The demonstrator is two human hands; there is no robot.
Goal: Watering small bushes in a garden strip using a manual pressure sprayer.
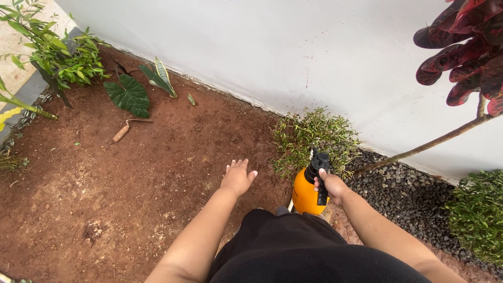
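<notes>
At frame centre, left hand (238, 177) hovers palm-down over red soil (131, 178), fingers spread wide, holding nothing. Lower centre-right, right hand (332, 186) grips black handle of orange sprayer (306, 193), fingers wrapped around it. Sprayer stands just below small shrub (314, 133) by white wall (293, 47). Gravel (403, 194) at right; dark leaf (128, 95) upper left.

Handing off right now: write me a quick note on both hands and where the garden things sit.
Right hand: closed on the black pump handle of the orange plastic spray bottle, standing on the red-brown soil.
Left hand: open, empty, fingers spread over the soil.
Small green shrub sits just beyond the bottle, by the white wall.
Soil shows no wet patches; whether spraying has started is unclear.
</notes>
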